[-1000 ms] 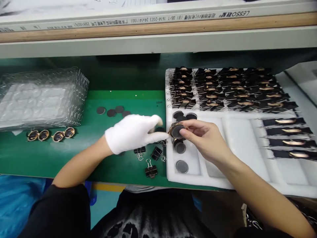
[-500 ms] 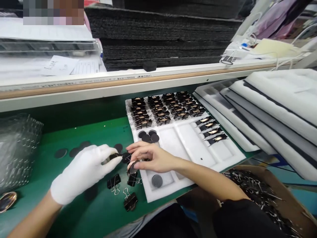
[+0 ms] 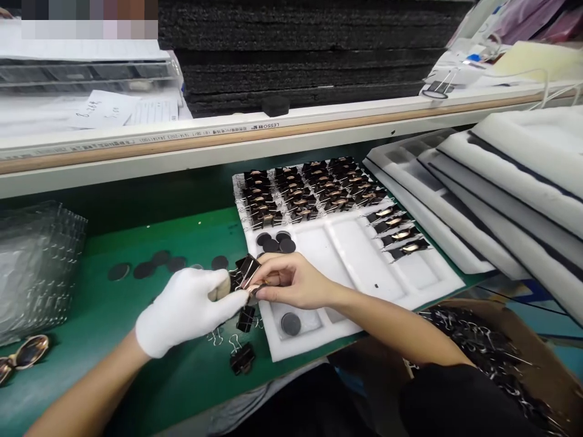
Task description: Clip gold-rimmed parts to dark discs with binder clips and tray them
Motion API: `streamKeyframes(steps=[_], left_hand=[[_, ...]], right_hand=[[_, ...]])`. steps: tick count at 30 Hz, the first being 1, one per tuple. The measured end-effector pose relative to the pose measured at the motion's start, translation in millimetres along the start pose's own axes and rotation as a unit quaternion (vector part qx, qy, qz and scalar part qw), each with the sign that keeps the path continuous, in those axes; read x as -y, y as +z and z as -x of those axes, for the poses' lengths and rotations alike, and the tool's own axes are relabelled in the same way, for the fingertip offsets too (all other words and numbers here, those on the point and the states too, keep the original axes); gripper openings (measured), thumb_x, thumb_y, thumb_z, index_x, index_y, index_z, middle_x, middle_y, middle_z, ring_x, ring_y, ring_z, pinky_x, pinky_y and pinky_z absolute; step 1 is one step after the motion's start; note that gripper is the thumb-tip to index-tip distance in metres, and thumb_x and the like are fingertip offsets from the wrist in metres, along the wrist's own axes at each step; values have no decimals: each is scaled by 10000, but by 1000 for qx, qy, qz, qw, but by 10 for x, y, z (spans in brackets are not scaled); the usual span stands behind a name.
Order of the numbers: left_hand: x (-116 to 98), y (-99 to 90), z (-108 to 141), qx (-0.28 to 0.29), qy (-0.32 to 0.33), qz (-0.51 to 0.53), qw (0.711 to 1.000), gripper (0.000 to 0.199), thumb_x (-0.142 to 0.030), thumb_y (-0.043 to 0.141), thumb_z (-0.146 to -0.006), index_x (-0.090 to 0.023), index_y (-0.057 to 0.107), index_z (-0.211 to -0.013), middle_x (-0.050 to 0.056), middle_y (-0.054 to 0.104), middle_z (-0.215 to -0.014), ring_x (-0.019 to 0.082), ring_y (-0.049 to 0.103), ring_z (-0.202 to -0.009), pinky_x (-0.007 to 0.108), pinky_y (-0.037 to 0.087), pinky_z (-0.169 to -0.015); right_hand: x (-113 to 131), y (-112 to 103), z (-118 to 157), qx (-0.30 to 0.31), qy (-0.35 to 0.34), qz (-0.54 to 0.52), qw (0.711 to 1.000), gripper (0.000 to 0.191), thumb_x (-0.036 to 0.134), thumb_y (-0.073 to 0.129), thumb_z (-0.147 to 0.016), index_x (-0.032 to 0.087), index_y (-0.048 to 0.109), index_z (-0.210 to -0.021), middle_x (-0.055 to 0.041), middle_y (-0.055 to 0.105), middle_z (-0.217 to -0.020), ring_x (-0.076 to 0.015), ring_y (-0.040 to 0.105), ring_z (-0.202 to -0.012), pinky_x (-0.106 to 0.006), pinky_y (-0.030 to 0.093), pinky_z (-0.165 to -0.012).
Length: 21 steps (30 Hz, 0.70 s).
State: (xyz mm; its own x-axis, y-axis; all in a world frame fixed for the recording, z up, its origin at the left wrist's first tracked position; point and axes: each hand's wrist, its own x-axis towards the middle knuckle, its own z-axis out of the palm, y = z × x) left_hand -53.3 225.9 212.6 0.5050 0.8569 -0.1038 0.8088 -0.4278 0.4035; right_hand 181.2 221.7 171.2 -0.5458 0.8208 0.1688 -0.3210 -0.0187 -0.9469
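My left hand [image 3: 194, 303], in a white glove, pinches at a black binder clip [image 3: 246, 267] by the near left corner of a white foam tray [image 3: 355, 267]. Bare, my right hand [image 3: 291, 280] meets it there, its fingers closed round a small dark piece with a gold edge [image 3: 255, 291]. The fingers partly hide both items. Rows of clips holding gold-edged pieces [image 3: 300, 194] fill the tray's far part, and several more stand at its right. Black discs [image 3: 286, 245] lie in the tray and on the green table. Loose clips [image 3: 242, 358] rest below my hands.
Clear plastic trays [image 3: 36, 267] are stacked at the left, with sunglasses [image 3: 31, 352] in front. White foam sheets [image 3: 501, 200] pile up at the right, above a box of binder clips [image 3: 492, 358]. A white ledge [image 3: 204, 149] runs across behind.
My left hand has moved right and meets my right hand. A black clip with wire handles now shows raised between them. The view has shifted slightly.
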Motion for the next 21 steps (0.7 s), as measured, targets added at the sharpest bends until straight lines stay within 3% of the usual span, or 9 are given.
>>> streamKeyframes(steps=[3, 6, 12, 14, 17, 21], left_hand=[[-30, 76, -17, -11, -9, 32, 999, 476, -481, 506, -896, -207, 263, -593, -55, 291, -508, 104, 277, -507, 277, 246, -549], [-60, 120, -28, 2, -38, 46, 998, 437, -473, 564, -857, -213, 313, -611, -60, 349, -509, 101, 304, -505, 274, 242, -536], [-24, 180, -13, -3, -7, 91, 996, 392, -445, 497, -897, -214, 329, -628, -56, 333, -540, 100, 300, -515, 282, 229, -539], [22, 190, -26, -15, -2, 104, 994, 416, -438, 479, -915, -211, 302, -615, -58, 298, -537, 96, 284, -514, 282, 224, -539], [74, 187, -47, -23, 1, 146, 989, 438, -433, 434, -956, -205, 296, -608, -53, 310, -553, 93, 301, -529, 274, 246, -546], [42, 220, -27, 13, -24, 199, 980, 445, -449, 463, -957, -205, 311, -618, -57, 336, -563, 88, 316, -533, 260, 254, -524]], right_hand=[[-12, -10, 11, -3, 1, -14, 1000, 172, 155, 833, -797, 196, 811, -963, -18, 656, -952, -115, 703, -873, -264, 613, -846], [-17, -8, 17, 3, 10, -29, 1000, 165, 147, 828, -801, 193, 810, -958, -27, 672, -969, -121, 712, -889, -259, 608, -834], [-6, 11, 22, 17, 37, -42, 998, 167, 143, 834, -792, 196, 814, -949, -11, 657, -927, -104, 703, -825, -244, 605, -799], [40, -4, 28, 13, 52, -37, 998, 156, 166, 834, -800, 198, 811, -950, -32, 686, -1004, -122, 719, -871, -266, 607, -833], [126, -75, 31, -51, 81, -23, 995, 141, 260, 836, -821, 211, 797, -947, -61, 728, -1118, -155, 736, -929, -307, 610, -853], [167, -203, 12, -153, 128, -9, 980, 245, 392, 857, -802, 214, 779, -952, -43, 776, -890, -144, 721, -767, -275, 586, -707]])
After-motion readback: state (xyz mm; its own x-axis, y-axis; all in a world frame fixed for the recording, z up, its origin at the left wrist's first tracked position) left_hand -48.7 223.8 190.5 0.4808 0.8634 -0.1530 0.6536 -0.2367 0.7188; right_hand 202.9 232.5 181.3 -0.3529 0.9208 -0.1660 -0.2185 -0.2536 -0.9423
